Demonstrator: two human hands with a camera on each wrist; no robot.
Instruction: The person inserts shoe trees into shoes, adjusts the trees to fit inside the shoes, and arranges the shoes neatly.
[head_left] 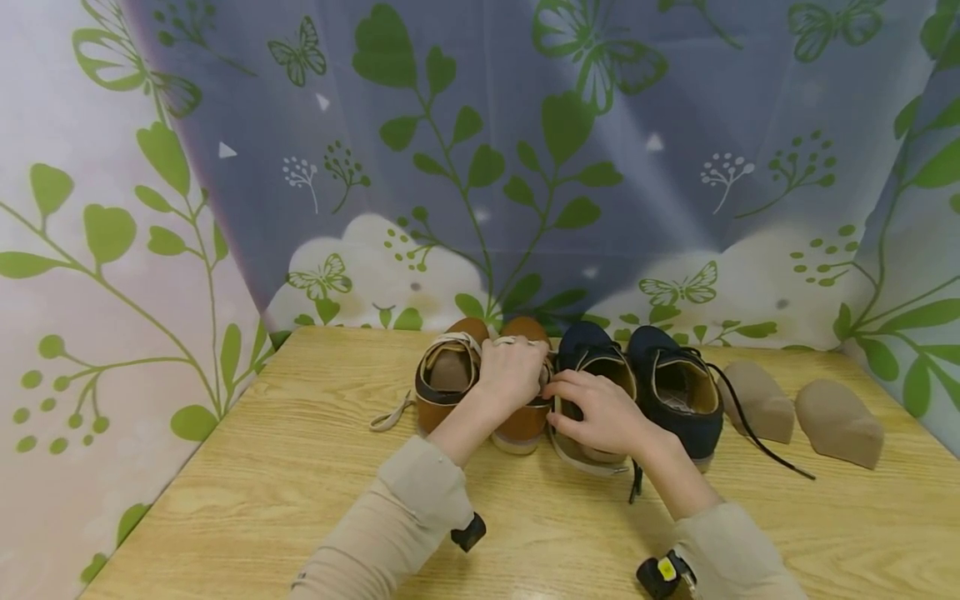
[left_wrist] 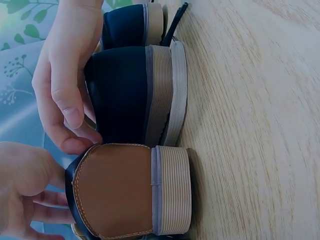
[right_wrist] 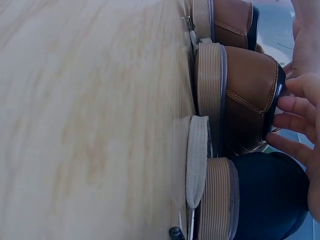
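Two brown leather shoes stand side by side, heels facing me: the left brown shoe point(head_left: 435, 408) and the right brown shoe point(left_wrist: 115, 190). My left hand point(head_left: 512, 367) reaches over the right brown shoe and grips it around its opening, fingers curled; the fingertips are partly hidden. My right hand point(head_left: 600, 408) hangs above the left navy shoe point(left_wrist: 122, 95), its loosely extended fingers touching the black heel collar point(right_wrist: 270, 112) of the right brown shoe. Past it stands the right navy shoe point(head_left: 678, 425), its dark lace trailing onto the table.
Two beige moulded shapes, a nearer-centre one point(head_left: 757, 400) and an outer one point(head_left: 840, 423), lie at the right. A pale lace point(right_wrist: 197, 165) runs along the left navy shoe's sole. Another pale lace end point(head_left: 392, 414) lies left of the brown pair. A printed cloth point(head_left: 487, 167) hangs behind the wooden table point(head_left: 285, 467).
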